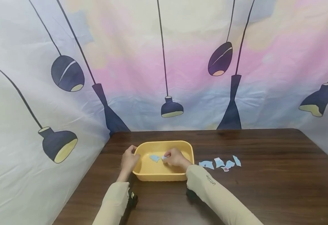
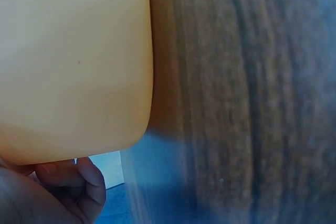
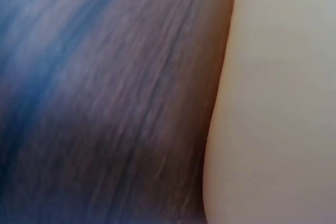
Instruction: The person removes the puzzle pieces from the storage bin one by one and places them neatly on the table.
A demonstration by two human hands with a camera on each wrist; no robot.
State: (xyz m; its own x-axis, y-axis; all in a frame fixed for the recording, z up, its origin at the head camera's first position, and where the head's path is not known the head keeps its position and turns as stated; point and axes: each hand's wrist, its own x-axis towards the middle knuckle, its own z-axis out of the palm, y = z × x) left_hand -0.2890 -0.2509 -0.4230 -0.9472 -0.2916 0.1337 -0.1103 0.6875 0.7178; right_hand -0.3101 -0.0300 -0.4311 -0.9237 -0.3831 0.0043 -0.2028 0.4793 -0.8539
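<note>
A yellow plastic basin stands on the dark wooden table. At its left end my left hand grips the rim; in the left wrist view, curled fingers show beside the basin wall. Reaching over the right side, my right hand pinches a small torn paper piece inside the basin. Just left of it, a light blue torn paper piece lies on the basin floor. The right wrist view shows only the basin's outer wall and tabletop; the right hand is hidden there.
Right of the basin, several torn light blue paper pieces lie on the table, one with a red mark. Behind the table hangs a pastel cloth backdrop printed with dark lamps.
</note>
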